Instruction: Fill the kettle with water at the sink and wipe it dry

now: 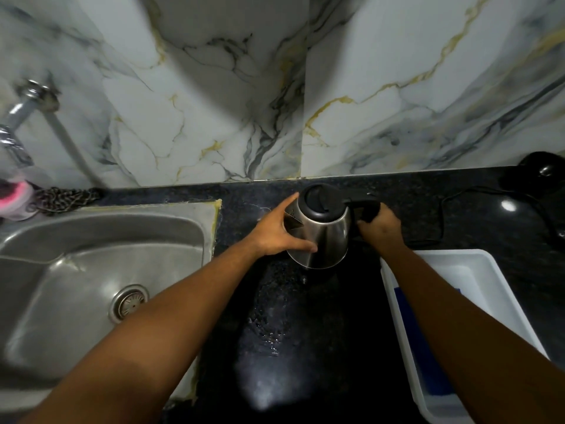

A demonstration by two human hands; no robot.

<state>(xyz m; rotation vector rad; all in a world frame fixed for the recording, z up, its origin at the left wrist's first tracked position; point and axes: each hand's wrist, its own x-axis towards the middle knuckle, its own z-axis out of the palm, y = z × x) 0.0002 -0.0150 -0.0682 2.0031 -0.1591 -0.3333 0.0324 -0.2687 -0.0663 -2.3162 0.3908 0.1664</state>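
While the stainless electric kettle [321, 237] is standing lid-closed on the black counter [305, 316], the right hand [380, 229] is gripping its handle; the left hand [279, 232], fingers spread, is bracing its body. Advisable: keep it level while carrying it left to the sink [76, 240] and tap [18, 117], opening the lid there.

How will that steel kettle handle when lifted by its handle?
The kettle is probably rigid: metal body, moulded handle. With the right hand gripping off to one side, it may swing or tip. The polished wall under the left hand looks slippery. Its fill level isn't visible.
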